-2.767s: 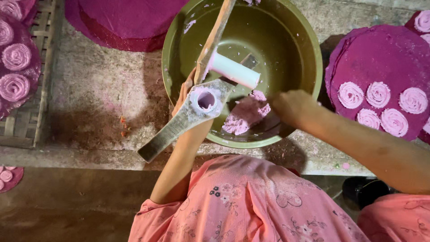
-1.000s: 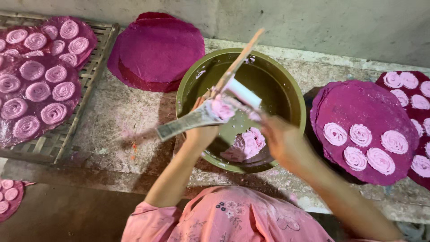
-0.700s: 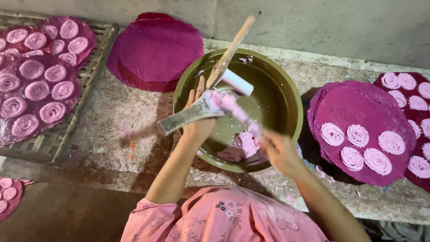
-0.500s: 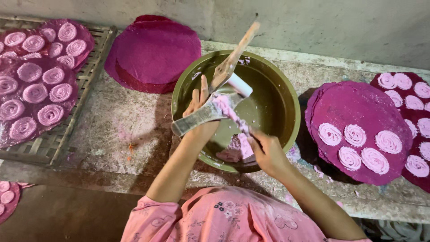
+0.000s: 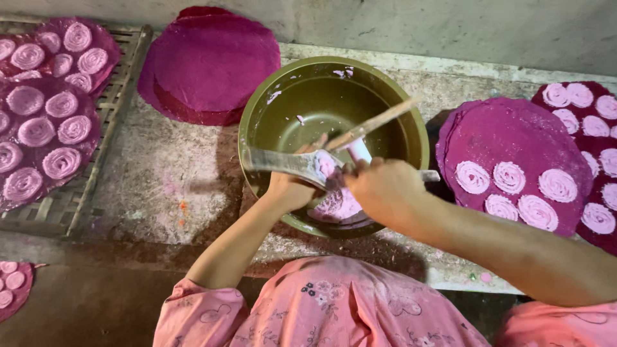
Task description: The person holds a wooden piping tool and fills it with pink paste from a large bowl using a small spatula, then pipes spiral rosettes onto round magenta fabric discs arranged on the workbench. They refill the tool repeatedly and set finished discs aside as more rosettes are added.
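An olive-green bowl (image 5: 257, 109) stands on a stone ledge and holds a lump of pink dough (image 5: 337, 207). Over the bowl, my left hand (image 5: 288, 190) grips a grey metal press (image 5: 276, 160) by its handle. The press has a wooden lever (image 5: 373, 124) slanting up to the right and a white plunger (image 5: 360, 151). My right hand (image 5: 379, 189) is curled against the press's cup, its fingers closed over pink dough there. The cup itself is mostly hidden by the hand.
A stack of magenta round sheets (image 5: 212, 61) lies behind the bowl. A bamboo tray (image 5: 122, 109) on the left carries sheets with pink spirals (image 5: 61, 162). More spiral-covered sheets (image 5: 514, 160) lie on the right. The stone ledge (image 5: 167, 186) drops off near my body.
My right hand rose from the dough in the bowl to the cup of the press. The press tilted flatter, with its wooden lever swinging down to the right.
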Tool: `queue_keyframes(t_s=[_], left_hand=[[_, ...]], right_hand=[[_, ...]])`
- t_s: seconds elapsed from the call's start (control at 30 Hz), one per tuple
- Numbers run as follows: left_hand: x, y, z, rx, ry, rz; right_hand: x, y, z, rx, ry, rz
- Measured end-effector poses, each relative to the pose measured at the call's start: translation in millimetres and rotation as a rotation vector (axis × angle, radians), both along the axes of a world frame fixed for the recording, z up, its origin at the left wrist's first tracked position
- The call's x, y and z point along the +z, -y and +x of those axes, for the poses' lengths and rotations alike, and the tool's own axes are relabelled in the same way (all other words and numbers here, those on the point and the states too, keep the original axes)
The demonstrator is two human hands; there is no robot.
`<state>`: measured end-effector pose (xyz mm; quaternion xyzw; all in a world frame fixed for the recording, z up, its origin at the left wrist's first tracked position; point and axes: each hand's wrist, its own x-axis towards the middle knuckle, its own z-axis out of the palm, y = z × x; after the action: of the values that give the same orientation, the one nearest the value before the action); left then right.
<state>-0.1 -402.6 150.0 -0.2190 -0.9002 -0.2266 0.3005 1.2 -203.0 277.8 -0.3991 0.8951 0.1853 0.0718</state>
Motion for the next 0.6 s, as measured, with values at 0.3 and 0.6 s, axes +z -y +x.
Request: queue_keyframes(t_s=[0.3,0.6], left_hand=[[10.8,37.7,-4.7,-0.041,0.312,0.233],[6.9,11.2,-8.3,-0.024,0.239,0.162]], right_hand=[[95.2,-23.6,7.0,-0.121,0.024,0.012],[5.8,10.1,-6.8,0.022,0.070,-0.008]])
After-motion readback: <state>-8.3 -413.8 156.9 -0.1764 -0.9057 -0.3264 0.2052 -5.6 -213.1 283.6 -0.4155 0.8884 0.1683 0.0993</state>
